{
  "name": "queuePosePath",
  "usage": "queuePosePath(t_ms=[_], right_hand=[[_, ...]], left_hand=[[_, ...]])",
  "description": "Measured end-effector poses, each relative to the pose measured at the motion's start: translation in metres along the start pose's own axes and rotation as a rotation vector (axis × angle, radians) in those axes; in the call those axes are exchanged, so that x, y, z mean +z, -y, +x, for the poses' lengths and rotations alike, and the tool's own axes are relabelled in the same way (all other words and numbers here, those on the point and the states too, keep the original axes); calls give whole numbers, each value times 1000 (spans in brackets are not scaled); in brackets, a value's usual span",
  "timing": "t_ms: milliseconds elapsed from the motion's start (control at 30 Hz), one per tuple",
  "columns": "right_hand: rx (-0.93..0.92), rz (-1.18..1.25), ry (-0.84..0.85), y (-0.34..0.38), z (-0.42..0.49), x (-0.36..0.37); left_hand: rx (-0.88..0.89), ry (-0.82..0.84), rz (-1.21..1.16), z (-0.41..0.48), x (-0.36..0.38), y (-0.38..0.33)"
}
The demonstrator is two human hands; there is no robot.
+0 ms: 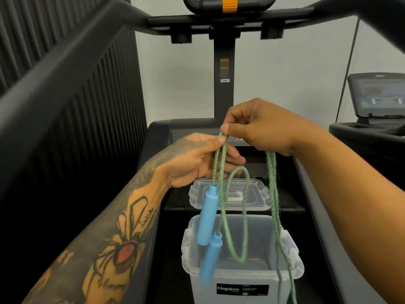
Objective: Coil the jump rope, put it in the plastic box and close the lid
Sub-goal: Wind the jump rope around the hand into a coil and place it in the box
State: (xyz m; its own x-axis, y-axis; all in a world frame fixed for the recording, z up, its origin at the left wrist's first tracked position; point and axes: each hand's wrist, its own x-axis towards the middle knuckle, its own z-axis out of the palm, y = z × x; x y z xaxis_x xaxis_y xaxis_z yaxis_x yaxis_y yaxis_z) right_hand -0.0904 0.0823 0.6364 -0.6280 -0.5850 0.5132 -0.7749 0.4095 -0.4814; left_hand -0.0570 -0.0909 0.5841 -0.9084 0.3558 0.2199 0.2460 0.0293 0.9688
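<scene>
Rope point(220, 163), green-blue braided with blue handles point(207, 218), pinched by both hands' fingers point(225, 128).

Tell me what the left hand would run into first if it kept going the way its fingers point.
The left hand points rightward, its fingers already on the jump rope. Going straight on, it would probably meet the right hand, then the strands hanging under it, though depth is hard to judge from this view.
</scene>
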Motion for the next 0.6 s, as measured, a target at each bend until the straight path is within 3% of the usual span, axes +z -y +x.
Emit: queuePosePath(t_ms=[267,467,600], right_hand=[[119,85,98,-5,1,-3],[100,83,172,-7,2,-4],[43,86,147,-12,7,-2]], left_hand=[[163,-186,227,6,-2,-2],[118,-84,-28,6,-3,1],[31,-8,-33,7,-7,4]])
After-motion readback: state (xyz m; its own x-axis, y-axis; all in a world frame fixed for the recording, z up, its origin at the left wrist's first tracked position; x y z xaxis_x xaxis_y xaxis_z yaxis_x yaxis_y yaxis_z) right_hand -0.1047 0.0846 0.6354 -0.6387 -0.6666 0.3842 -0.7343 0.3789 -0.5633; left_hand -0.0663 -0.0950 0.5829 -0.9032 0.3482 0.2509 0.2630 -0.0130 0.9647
